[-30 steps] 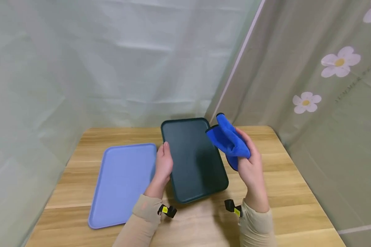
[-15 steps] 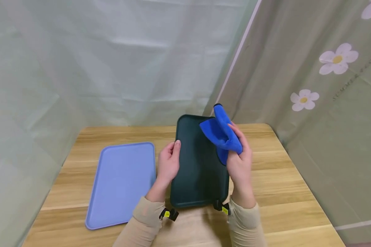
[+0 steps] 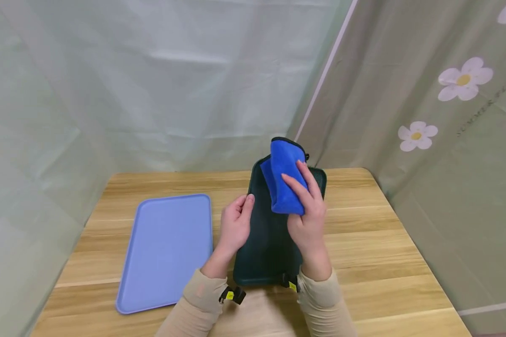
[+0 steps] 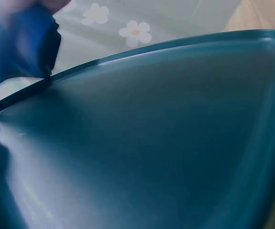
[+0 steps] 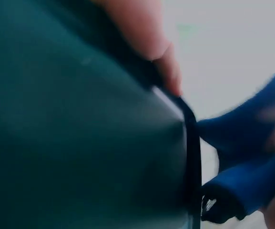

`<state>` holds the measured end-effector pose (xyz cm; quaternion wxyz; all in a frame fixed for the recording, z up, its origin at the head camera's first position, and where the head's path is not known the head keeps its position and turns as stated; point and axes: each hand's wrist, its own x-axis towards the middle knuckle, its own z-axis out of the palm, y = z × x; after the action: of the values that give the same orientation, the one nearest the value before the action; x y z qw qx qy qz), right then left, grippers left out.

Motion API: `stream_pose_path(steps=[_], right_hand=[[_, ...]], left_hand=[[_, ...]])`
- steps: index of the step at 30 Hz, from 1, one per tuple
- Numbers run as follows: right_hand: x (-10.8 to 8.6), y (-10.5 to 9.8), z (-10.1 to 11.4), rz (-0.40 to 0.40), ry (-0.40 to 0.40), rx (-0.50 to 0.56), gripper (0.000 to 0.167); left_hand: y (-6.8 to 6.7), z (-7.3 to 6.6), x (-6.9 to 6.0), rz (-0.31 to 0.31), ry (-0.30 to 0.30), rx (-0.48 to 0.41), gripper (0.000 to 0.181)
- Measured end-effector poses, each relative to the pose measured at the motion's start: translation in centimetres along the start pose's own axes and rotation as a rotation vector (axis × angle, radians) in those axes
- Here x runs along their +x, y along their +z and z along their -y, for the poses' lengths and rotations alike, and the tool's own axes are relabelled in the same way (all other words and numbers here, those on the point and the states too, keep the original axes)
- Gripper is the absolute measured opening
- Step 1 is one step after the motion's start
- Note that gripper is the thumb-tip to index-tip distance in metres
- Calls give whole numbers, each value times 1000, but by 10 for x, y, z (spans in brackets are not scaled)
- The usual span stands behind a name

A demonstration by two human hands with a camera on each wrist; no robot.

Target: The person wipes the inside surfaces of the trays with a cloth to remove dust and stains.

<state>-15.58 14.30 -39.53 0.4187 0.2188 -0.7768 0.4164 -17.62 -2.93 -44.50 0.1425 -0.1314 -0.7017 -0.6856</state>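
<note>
Head view: the cloth (image 3: 284, 180) and right hand (image 3: 308, 216) cover part of the dark tray (image 3: 265, 252); that tray conceals part of the left hand (image 3: 236, 224). The left sleeve (image 3: 202, 295) obscures one corner of the blue tray (image 3: 166, 252). The curtain lettering (image 3: 489, 104) is too indistinct to read fully. Left wrist view: the cloth is blurred and cropped by the left edge. Right wrist view: the dark tray runs off the left edge; fingers (image 5: 139, 28) at its rim are blurred

A lavender tray (image 3: 164, 252) lies on a table (image 3: 388, 262) beside a flowered curtain (image 3: 371, 93).
</note>
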Motion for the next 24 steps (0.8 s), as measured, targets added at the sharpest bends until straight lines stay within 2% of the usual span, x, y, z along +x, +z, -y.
stream_pose_path(steps=[2,5,8,11,15,24], right_hand=[[-1,1,-2,153,-38,-79,62],[-3,1,-4,389,-73,-164,80],[-5,2,-2,523,-70,-228,87],[-6,1,1,555,-51,-274,90],[-6,0,3,557,-37,-277,91],[-7,0,3,531,-35,-245,98]], left_hand=[[-2,0,0,-3,15,-7,33],[-5,12,2,-22,27,-18,34],[-9,12,2,-36,24,-28,34],[-9,11,1,-49,29,-29,33],[-10,8,-1,-48,49,-30,31],[-9,5,-2,1,148,-16,28]])
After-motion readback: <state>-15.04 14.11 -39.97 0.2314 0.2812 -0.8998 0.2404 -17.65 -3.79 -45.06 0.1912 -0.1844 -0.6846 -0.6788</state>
